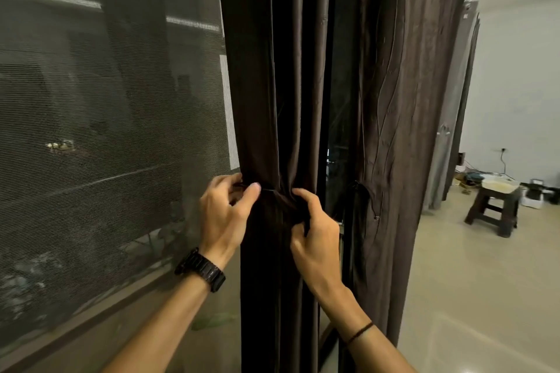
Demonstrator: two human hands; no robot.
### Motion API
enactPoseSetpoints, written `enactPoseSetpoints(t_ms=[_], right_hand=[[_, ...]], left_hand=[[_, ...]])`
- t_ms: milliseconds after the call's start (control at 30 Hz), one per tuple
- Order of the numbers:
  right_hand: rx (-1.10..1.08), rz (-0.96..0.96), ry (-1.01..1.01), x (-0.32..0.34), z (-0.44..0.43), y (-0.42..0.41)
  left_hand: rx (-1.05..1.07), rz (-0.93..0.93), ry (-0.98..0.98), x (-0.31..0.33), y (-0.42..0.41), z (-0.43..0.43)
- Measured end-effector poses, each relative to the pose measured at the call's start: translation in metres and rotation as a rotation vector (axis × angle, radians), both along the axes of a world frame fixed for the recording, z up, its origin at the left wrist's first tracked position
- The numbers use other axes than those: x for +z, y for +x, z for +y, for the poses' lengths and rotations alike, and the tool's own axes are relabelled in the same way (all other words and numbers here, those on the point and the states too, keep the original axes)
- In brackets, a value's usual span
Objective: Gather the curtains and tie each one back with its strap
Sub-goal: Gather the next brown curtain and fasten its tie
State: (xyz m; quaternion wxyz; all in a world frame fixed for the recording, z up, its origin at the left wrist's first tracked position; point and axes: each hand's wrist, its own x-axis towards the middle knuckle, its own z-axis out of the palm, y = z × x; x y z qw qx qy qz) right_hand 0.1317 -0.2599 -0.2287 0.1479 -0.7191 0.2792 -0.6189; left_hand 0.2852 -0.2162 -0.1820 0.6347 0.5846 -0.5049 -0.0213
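gripping curtain (281, 100), strap (274, 192) perhaps hidden

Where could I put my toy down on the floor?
The bare floor between the curtain and the stool is free. Past the stool, by the wall, it is crowded with cables and boxes.

Dark brown curtain (272, 85), hanging upright, bunched into folds, cinched at the fingertips by a thin same-coloured strap (274, 191). Second curtain (391, 130) rightward, apparently already tied.
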Motion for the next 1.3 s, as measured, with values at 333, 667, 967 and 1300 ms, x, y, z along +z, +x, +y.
enactPoseSetpoints(t_ms=[333,667,967,1300], right_hand=[[0.322,0.416,0.056,0.013,-0.015,-0.008],[0.353,0.292,0.698,0.022,-0.093,-0.034],[-0.246,0.144,0.17,0.013,-0.064,-0.024],[-0.294,-0.099,0.01,0.016,-0.029,-0.007]], left_hand=[[-0.327,0.362,0.09,0.018,-0.033,-0.033],[-0.358,0.1,0.215,0.014,-0.017,-0.049],[0.117,-0.567,0.369,0.016,-0.023,-0.049],[-0.409,0.397,0.352,0.011,-0.036,-0.036]])
